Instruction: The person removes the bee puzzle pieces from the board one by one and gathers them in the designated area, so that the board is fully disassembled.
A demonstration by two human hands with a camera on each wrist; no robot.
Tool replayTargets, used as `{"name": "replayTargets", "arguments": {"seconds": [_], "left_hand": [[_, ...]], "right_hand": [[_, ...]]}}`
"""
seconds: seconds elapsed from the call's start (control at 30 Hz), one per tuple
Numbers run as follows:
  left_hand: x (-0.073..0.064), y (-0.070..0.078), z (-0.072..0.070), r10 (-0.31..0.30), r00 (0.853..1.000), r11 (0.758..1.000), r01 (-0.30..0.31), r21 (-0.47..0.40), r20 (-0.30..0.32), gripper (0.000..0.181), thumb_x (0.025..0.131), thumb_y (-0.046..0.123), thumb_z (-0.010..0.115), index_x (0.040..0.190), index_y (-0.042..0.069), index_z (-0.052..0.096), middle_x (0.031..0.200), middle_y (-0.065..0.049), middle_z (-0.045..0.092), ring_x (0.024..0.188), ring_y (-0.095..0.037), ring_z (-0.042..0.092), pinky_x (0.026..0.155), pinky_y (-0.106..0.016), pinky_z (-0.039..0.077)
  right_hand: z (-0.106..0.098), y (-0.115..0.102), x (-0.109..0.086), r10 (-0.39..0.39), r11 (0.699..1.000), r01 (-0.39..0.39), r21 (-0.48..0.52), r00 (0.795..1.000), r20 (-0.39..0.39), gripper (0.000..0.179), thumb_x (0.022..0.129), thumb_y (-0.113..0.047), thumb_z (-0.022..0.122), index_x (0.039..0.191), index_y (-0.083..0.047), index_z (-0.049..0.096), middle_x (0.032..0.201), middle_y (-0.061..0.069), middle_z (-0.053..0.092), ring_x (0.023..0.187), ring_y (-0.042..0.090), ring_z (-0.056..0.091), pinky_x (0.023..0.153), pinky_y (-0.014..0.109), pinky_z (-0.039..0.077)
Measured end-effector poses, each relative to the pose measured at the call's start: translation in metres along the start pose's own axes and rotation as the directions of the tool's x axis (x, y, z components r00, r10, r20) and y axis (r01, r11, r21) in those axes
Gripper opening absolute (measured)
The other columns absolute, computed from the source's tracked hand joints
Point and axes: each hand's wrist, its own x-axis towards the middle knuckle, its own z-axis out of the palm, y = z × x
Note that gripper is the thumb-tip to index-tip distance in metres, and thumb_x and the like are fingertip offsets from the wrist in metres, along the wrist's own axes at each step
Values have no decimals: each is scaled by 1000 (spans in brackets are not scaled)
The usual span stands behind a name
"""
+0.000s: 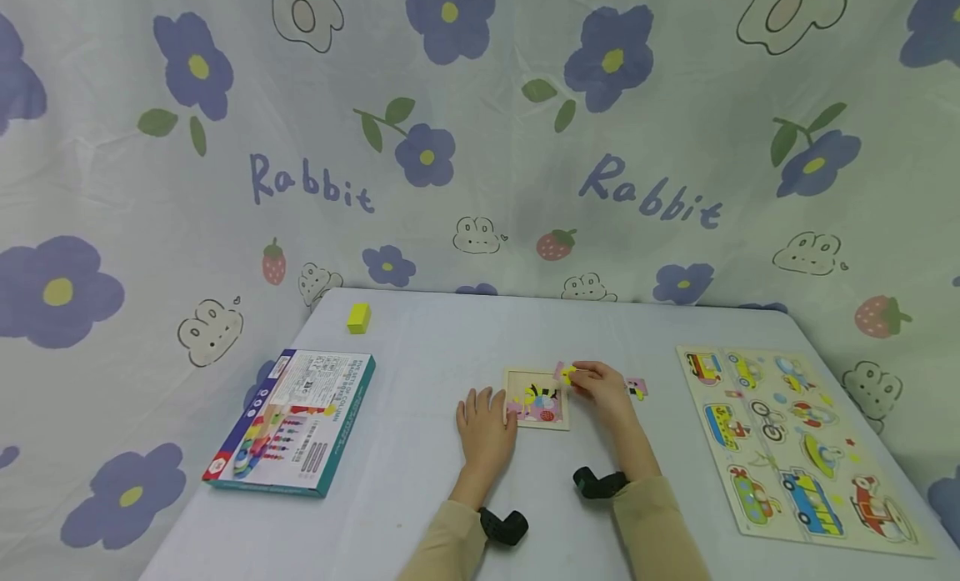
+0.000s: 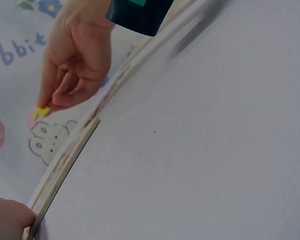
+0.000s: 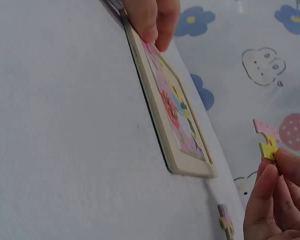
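My right hand (image 1: 602, 391) pinches a pink and yellow puzzle piece (image 3: 268, 143) between thumb and fingers, held up by the upper right corner of a small wooden puzzle board (image 1: 542, 425). Several pieces are set in the board's frame, showing a pink, yellow and black picture with a red round shape. At the left side of the board lies my left hand (image 1: 486, 431), fingers stretched forward and thumb pressing on the frame's edge. A loose puzzle piece (image 1: 637, 388) in pink, black and yellow lies on the table behind my right hand.
On the right lies a big wooden vehicle puzzle (image 1: 761, 464). A flat toy box (image 1: 300, 418) is on the left, with a yellow block (image 1: 359, 318) near the table's back edge. Behind the table hangs a flowered cloth (image 1: 480, 131).
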Motion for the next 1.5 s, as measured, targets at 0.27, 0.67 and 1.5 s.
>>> {"name": "replayTargets", "arguments": {"seconds": [0.27, 0.67, 1.5], "left_hand": [[0, 0, -1, -14, 999, 1000, 13, 13, 42, 36, 88, 28, 58, 118, 8, 60, 125, -14, 51, 125, -38, 36, 103, -57, 21], [0, 0, -1, -9, 999, 1000, 8, 14, 49, 37, 89, 29, 57, 120, 9, 59, 126, -13, 50, 126, -38, 35, 103, -57, 20], [1, 1, -2, -11, 999, 1000, 10, 21, 51, 37, 88, 29, 56, 120, 9, 59, 126, -13, 51, 126, -38, 35, 103, -56, 20]], "right_hand": [[-29, 6, -7, 39, 999, -39, -17, 998, -41, 39, 84, -5, 66, 117, 12, 55, 89, 1, 65, 69, 3, 60, 66, 17, 51], [-35, 11, -15, 53, 980, -72, -187, 993, -107, 27, 80, -1, 68, 104, 11, 64, 80, 6, 65, 59, 5, 57, 55, 16, 50], [-27, 6, -22, -145, 824, 16, -566, 972, -184, 18, 76, -13, 72, 87, 1, 71, 88, 16, 68, 71, 20, 59, 56, 22, 43]]}}
